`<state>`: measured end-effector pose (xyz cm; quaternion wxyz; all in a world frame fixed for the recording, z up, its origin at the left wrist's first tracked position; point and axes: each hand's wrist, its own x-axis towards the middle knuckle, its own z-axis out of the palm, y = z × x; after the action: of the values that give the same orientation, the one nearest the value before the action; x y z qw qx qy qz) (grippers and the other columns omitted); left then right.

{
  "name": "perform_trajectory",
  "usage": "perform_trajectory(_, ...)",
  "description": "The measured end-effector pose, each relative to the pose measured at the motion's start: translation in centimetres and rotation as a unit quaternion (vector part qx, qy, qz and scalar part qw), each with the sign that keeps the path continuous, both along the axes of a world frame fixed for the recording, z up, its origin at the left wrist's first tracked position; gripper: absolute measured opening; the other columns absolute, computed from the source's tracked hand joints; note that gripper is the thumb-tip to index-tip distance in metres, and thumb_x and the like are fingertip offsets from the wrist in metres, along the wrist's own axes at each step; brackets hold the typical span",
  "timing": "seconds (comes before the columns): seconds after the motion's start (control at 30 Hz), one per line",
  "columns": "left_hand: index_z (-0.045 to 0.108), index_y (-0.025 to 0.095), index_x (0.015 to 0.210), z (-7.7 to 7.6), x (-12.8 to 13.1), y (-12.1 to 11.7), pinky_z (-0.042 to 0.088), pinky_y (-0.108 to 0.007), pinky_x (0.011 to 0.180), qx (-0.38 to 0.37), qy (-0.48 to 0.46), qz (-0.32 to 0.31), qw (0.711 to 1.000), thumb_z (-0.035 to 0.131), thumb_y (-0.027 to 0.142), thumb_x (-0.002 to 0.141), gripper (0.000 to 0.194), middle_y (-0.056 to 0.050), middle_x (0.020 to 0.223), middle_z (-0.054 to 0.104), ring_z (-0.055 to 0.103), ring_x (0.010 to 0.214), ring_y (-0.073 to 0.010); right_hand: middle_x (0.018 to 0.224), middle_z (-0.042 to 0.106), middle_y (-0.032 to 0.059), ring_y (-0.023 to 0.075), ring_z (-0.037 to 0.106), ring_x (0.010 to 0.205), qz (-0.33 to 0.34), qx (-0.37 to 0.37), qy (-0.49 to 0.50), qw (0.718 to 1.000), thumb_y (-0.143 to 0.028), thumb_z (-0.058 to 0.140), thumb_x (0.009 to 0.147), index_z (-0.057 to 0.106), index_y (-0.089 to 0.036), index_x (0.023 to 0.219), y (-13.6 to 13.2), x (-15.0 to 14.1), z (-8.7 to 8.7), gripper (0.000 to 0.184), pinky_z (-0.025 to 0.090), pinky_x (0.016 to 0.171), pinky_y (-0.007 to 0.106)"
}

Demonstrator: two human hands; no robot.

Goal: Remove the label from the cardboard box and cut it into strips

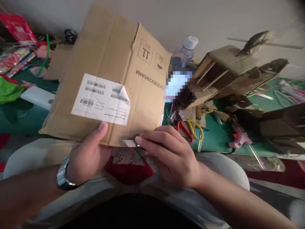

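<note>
A large piece of brown cardboard (102, 47), folded along a crease, is held up in front of me. It bears a white label (102, 100) with barcodes, one corner peeling up, and printed marks upside down. My left hand (89, 154), with a metal watch on the wrist, grips its lower edge: the thumb lies on the front and the fingers are hidden behind. At the bottom edge, right of the crease, my right hand (170, 152) is closed round what looks like a utility knife (130, 143). Its pale flat blade touches the cardboard; the handle is hidden in my fingers.
On the green table are scissors (190, 130) with red and yellow handles, a pink glue gun (240, 138) and a cardboard model (228, 66) with thin sticks. A clear bottle (184, 52) stands behind a lit screen (177, 84). Left lie a white box (38, 97) and plastic packets (17, 28).
</note>
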<state>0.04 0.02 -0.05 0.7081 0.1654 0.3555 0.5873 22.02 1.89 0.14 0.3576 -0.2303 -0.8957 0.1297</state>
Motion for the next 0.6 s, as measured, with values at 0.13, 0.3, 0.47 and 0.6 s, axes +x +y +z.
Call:
perform_trajectory(0.13, 0.045, 0.031, 0.162, 0.04, 0.12, 0.07, 0.04, -0.061, 0.126, -0.003, 0.018, 0.007, 1.0, 0.062, 0.028, 0.1, 0.064, -0.003, 0.152, 0.064, 0.045, 0.153, -0.0353, 0.118, 0.074, 0.0162, 0.0237, 0.066, 0.104, -0.016, -0.013, 0.008, 1.0, -0.003, 0.056, 0.097, 0.066, -0.01, 0.133, 0.0, -0.1, 0.05, 0.038, 0.061, 0.088, 0.042)
perform_trajectory(0.3, 0.035, 0.04, 0.165, 0.28, 0.15, 0.14, 0.044, -0.06, 0.124, 0.009, 0.05, 0.017, 0.999, 0.068, 0.026, 0.097, 0.077, 0.0, 0.155, 0.062, 0.05, 0.15, -0.0351, 0.119, 0.073, 0.0165, 0.0239, 0.066, 0.102, -0.015, -0.022, 0.019, 0.999, -0.003, 0.057, 0.097, 0.065, -0.01, 0.134, 0.11, -0.12, 0.1, 0.038, 0.061, 0.087, 0.042)
perform_trajectory(0.47, 0.031, 0.04, 0.166, -0.03, -0.1, 0.24, 0.046, -0.059, 0.122, 0.015, 0.048, 0.008, 0.999, 0.066, 0.024, 0.097, 0.079, -0.001, 0.157, 0.059, 0.054, 0.146, -0.0353, 0.12, 0.068, 0.0164, 0.0239, 0.065, 0.107, -0.015, -0.036, 0.034, 0.999, -0.003, 0.058, 0.096, 0.061, -0.008, 0.139, 0.0, -0.16, -0.07, 0.043, 0.059, 0.092, 0.04)
perform_trajectory(0.6, 0.032, 0.04, 0.166, -0.09, -0.09, 0.3, 0.047, -0.057, 0.122, 0.0, 0.041, 0.017, 0.999, 0.066, 0.02, 0.096, 0.08, -0.001, 0.16, 0.057, 0.056, 0.144, -0.0344, 0.118, 0.061, 0.0135, 0.0221, 0.062, 0.105, -0.045, -0.055, 0.038, 0.997, -0.002, 0.057, 0.095, 0.057, -0.013, 0.143, -0.09, -0.02, 0.38, 0.049, 0.058, 0.088, 0.036)
